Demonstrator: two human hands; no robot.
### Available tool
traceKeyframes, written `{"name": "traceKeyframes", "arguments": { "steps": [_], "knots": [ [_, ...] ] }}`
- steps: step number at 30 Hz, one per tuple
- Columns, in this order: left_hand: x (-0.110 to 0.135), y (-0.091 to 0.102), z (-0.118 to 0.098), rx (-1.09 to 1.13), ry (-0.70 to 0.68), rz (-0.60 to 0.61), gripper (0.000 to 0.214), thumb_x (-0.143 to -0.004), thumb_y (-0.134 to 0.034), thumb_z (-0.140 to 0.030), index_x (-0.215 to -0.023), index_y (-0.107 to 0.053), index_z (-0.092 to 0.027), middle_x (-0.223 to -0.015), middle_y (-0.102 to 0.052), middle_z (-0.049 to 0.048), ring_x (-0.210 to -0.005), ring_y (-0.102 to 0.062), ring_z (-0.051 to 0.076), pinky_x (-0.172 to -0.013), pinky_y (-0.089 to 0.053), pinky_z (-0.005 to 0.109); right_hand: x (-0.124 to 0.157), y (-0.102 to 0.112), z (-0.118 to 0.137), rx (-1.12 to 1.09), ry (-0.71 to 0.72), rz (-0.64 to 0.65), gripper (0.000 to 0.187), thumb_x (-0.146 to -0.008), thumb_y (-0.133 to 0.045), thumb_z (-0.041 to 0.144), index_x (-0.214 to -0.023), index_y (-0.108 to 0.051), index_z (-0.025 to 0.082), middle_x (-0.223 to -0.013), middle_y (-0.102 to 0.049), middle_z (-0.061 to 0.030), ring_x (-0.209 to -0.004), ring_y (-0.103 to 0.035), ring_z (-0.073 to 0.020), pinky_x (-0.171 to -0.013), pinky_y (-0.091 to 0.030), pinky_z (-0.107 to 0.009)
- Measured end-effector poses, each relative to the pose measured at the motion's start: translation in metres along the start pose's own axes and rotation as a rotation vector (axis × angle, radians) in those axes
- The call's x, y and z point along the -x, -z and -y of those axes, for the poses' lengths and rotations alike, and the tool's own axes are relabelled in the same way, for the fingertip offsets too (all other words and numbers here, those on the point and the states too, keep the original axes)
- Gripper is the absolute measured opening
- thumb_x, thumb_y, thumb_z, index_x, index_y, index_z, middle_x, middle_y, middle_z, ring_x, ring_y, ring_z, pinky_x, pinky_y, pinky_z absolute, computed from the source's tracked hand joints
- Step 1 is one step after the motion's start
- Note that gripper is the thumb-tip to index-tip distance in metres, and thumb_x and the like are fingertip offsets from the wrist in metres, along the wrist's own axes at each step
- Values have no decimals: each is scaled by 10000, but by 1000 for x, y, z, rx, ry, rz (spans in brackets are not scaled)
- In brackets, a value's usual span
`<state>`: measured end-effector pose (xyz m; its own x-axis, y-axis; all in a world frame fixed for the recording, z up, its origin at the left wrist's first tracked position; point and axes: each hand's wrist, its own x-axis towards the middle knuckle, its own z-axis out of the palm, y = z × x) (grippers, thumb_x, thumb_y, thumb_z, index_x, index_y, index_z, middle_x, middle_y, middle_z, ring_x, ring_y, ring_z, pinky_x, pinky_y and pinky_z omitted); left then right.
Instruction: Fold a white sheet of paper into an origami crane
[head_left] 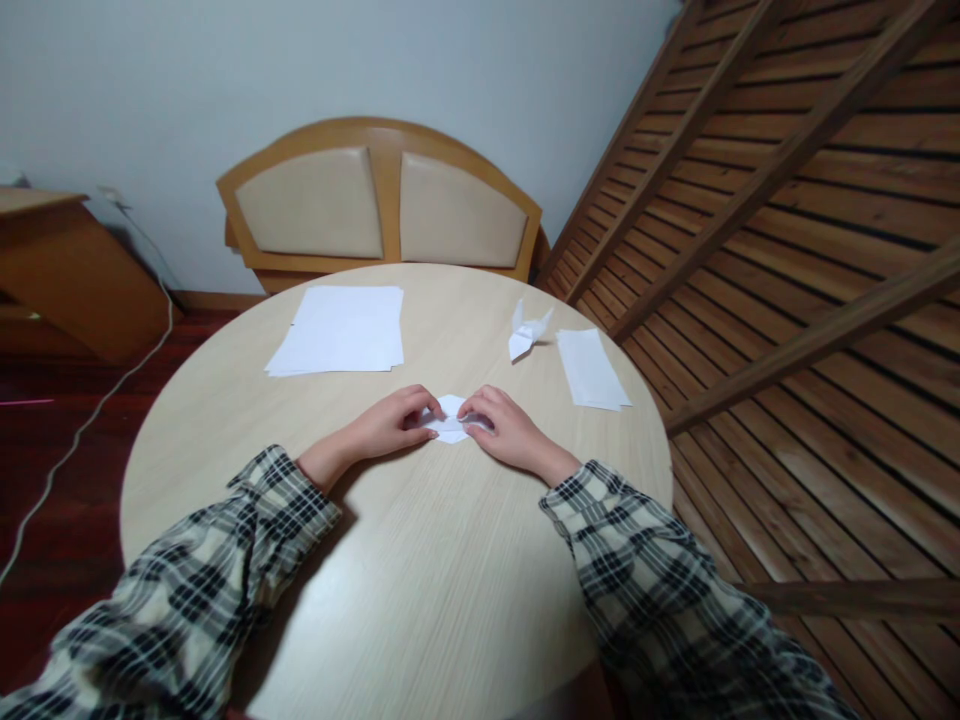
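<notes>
A small piece of folded white paper lies on the round table, between my two hands. My left hand grips its left end with thumb and fingers. At the opposite end, my right hand pinches the paper in the same manner. The fingers cover both ends, so only the middle of the folds shows. Beyond my right hand stands a folded paper figure with two raised points, touched by neither hand.
A stack of white sheets lies at the table's far left. Narrower paper strips rest near its right edge. Behind the table is a padded wooden headboard. A slatted wooden panel leans at the right. A white cable crosses the floor.
</notes>
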<state>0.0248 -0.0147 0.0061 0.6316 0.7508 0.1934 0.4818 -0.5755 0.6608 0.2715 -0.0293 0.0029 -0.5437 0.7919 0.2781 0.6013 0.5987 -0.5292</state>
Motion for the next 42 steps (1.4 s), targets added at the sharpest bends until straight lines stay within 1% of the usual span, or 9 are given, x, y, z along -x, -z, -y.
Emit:
{"name": "traceKeyframes", "arguments": {
  "steps": [3, 8, 12, 15, 22, 29, 34, 37, 42],
  "knots": [
    [-1, -1, 1, -33, -30, 20, 226, -897, -614, -300, -1095, -667, -203, -1015, -586, 53, -818, -565, 179, -767, -493, 330, 1, 1, 3, -18, 37, 38, 155, -907, -628, 135, -1001, -700, 235, -1053, -594, -41, -1052, -553, -193, -968, -435, -365],
    [0, 2, 5, -90, -119, 77, 279, -914, -654, -320, -1175, -713, -240, -1079, -587, 78, -1009, -572, 229, -922, -476, 376, 0, -1, -1, -3, 51, 48, 185, -916, -649, 167, -1063, -741, 233, -1091, -629, -56, -1077, -546, -201, -1002, -418, -394],
    [-2, 2, 7, -242, -132, 13, 260, -925, -671, -358, -1151, -748, -255, -1044, -611, 82, -1007, -553, 242, -927, -459, 394, 0, -3, -5, 21, 48, 46, 244, -912, -645, 140, -1109, -741, 247, -1119, -645, -53, -1089, -555, -201, -1002, -431, -401],
    [-4, 1, 8, -328, -181, -36, 237, -924, -682, -387, -1101, -772, -259, -1042, -634, 85, -1019, -546, 249, -944, -453, 417, -1, -4, -7, 10, 49, 28, 217, -896, -680, 153, -1086, -751, 229, -1098, -650, -61, -1068, -565, -206, -995, -440, -401],
    [-4, -1, 11, -314, -285, 3, 281, -967, -627, -344, -1198, -728, -220, -1123, -685, 111, -1025, -625, 234, -900, -526, 391, -1, -6, -13, -59, 43, 0, 206, -887, -695, 148, -1067, -757, 226, -1086, -636, -67, -1061, -581, -208, -990, -465, -403],
    [-3, 0, 10, -460, -310, -3, 257, -961, -622, -296, -1172, -732, -199, -1128, -737, 122, -1005, -684, 239, -881, -566, 398, -2, -7, -23, -90, 62, -22, 162, -867, -721, 145, -1013, -757, 208, -1035, -654, -63, -1004, -614, -191, -935, -496, -371],
    [-5, -2, 4, -552, -355, 6, 261, -973, -609, -302, -1179, -722, -188, -1123, -749, 119, -1021, -701, 248, -893, -577, 408, -2, -5, -28, -88, 85, -53, 159, -891, -676, 113, -983, -754, 215, -1001, -680, -53, -978, -628, -178, -916, -499, -361],
    [-5, -3, 1, -573, -362, 4, 272, -991, -582, -307, -1186, -715, -171, -1111, -748, 128, -995, -709, 252, -861, -588, 404, -2, -3, -28, -66, 117, -42, 150, -861, -744, 171, -1003, -757, 221, -1027, -693, -54, -999, -627, -190, -937, -486, -380],
    [-4, -4, 1, -595, -358, -13, 279, -1011, -548, -328, -1189, -713, -190, -1090, -748, 115, -944, -720, 231, -835, -592, 381, -2, -3, -24, 28, 160, -24, 248, -813, -818, 271, -1050, -761, 228, -1069, -684, -63, -1038, -605, -213, -962, -463, -402]
  ]
}}
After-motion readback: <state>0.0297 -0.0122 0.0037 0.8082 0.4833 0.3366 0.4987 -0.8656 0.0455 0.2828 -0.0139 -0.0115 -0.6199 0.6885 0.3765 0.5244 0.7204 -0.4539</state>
